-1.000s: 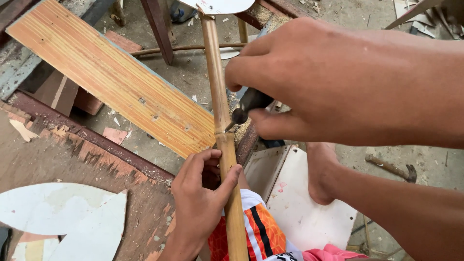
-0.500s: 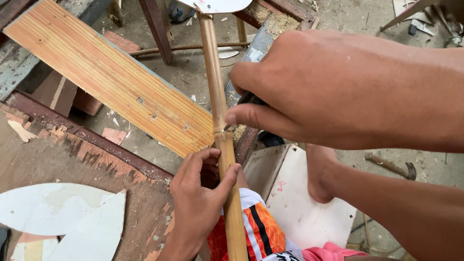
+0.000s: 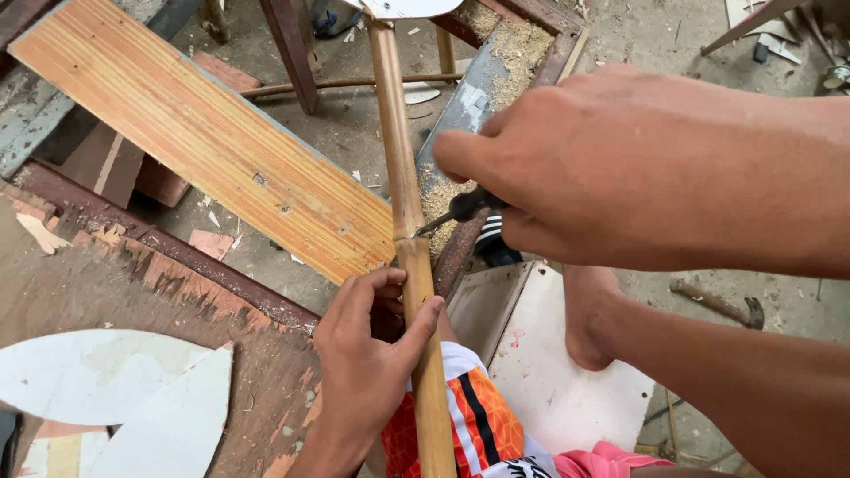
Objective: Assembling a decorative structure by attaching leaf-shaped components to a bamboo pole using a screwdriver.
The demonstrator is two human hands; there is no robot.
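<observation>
The fingers (image 3: 403,332) of the left hand (image 3: 367,367) are curling around a bamboo pole (image 3: 409,239), thumb pressing on one side and the other fingertips wrapping the opposite side, so the hand is gripping it just below a ring-like joint. The fingers (image 3: 469,155) of the right hand (image 3: 602,164) are closing tightly on a dark-handled tool (image 3: 460,210), whose thin metal tip is touching the pole right at that joint. The pole is running upright through the middle of the view, from the person's lap up toward a white rounded piece (image 3: 407,7) at the top edge. To the left of the pole, a striped orange-brown wooden plank (image 3: 204,142) is lying on a slant, its lower end meeting the pole beside the joint. Further left of the pole, white curved cut-outs (image 3: 106,389) are lying on a worn brown board (image 3: 177,292). To the right of the pole, a bare foot (image 3: 589,319) is resting on a white panel (image 3: 549,372), and a hammer (image 3: 717,303) is lying well apart on the dusty ground. Orange, white and black striped shorts (image 3: 478,416) are showing just beside the pole's lower end.
</observation>
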